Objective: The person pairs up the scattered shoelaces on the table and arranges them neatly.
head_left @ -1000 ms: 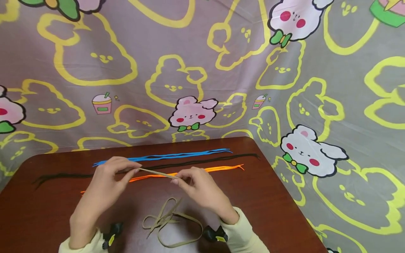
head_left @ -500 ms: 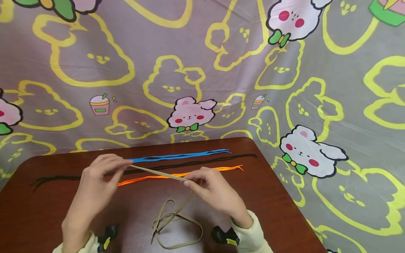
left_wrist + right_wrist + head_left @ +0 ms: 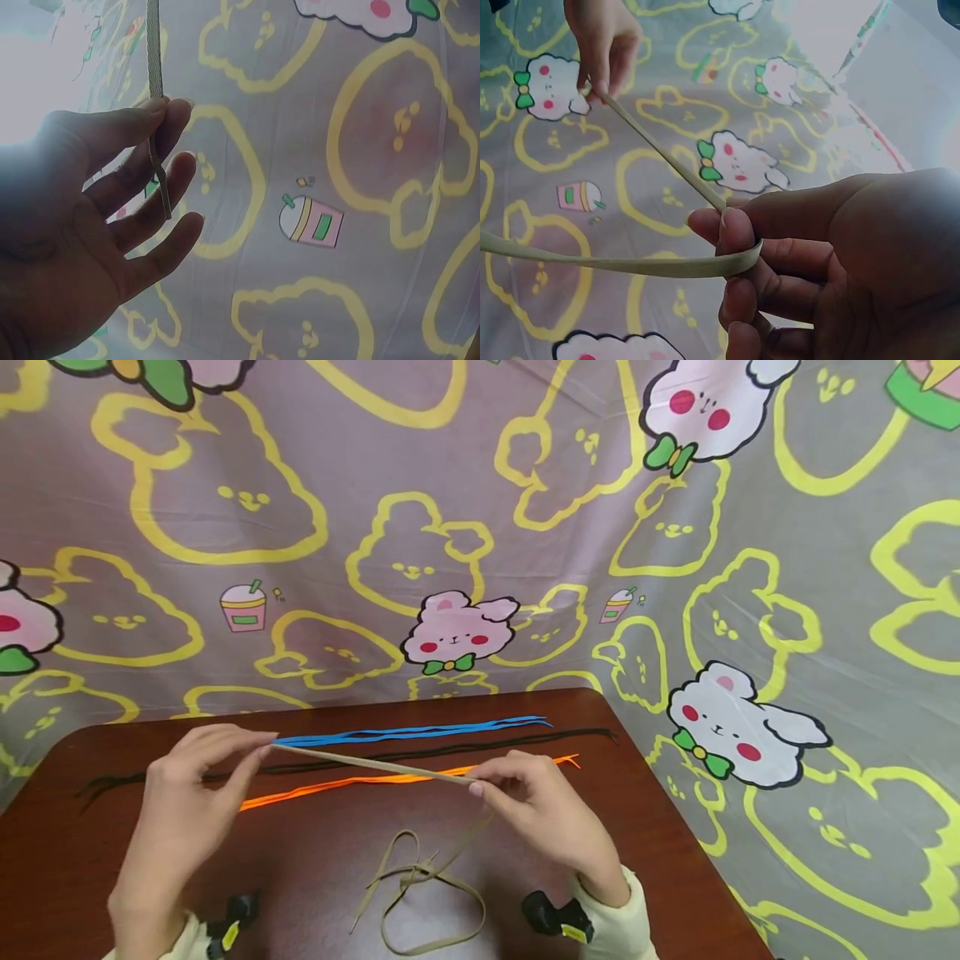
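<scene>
An olive-tan flat shoelace [image 3: 375, 764] is stretched between my two hands above the table. My left hand [image 3: 191, 797] pinches it near one end between thumb and forefinger; in the left wrist view a short tail of the shoelace [image 3: 156, 161] hangs past the fingertips. My right hand [image 3: 551, 810] pinches it farther along, and in the right wrist view the shoelace [image 3: 667, 264] bends round the fingers and runs off. The rest of it trails down into a loose, looped heap on the table below the hands.
Behind the hands, blue laces [image 3: 420, 732], a dark lace bundle [image 3: 450, 749] and orange laces [image 3: 337, 787] lie side by side across the brown table [image 3: 637, 827]. A cartoon-printed cloth [image 3: 300, 568] hangs along the table's far and right sides.
My hands have moved apart, the left leftward and the right rightward, so the taut stretch of shoelace between them is longer. The heap on the table has shifted and partly loosened.
</scene>
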Tool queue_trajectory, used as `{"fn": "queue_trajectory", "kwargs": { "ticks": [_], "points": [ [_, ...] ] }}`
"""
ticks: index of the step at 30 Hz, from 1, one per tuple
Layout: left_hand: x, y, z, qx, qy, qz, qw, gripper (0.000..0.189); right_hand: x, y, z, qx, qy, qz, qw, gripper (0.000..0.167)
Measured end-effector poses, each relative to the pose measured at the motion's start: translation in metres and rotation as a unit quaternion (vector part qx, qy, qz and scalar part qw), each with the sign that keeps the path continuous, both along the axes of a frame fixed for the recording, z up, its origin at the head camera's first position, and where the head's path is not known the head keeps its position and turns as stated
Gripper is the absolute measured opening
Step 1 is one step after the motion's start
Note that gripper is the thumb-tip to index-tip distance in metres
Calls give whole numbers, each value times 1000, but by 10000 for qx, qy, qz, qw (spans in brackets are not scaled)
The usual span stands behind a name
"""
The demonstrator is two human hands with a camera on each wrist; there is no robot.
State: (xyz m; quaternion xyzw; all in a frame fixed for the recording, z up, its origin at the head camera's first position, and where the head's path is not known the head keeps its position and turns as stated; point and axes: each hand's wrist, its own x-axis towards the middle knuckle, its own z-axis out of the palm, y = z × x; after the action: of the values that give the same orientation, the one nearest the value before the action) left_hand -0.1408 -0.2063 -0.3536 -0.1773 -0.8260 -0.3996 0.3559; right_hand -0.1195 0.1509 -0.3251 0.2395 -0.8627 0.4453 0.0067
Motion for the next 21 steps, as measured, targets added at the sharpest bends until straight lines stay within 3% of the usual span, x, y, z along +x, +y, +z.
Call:
{"fn": "queue_trajectory", "kwargs": {
  "ticks": [15,21],
  "points": [
    [2,-18,-1,51,-33,520,9986,31,1,25,9,157,403,-713,9965,10],
    [4,-27,-3,48,-159,861,9961,29,3,28,9,107,449,-725,9963,10]
  ]
}}
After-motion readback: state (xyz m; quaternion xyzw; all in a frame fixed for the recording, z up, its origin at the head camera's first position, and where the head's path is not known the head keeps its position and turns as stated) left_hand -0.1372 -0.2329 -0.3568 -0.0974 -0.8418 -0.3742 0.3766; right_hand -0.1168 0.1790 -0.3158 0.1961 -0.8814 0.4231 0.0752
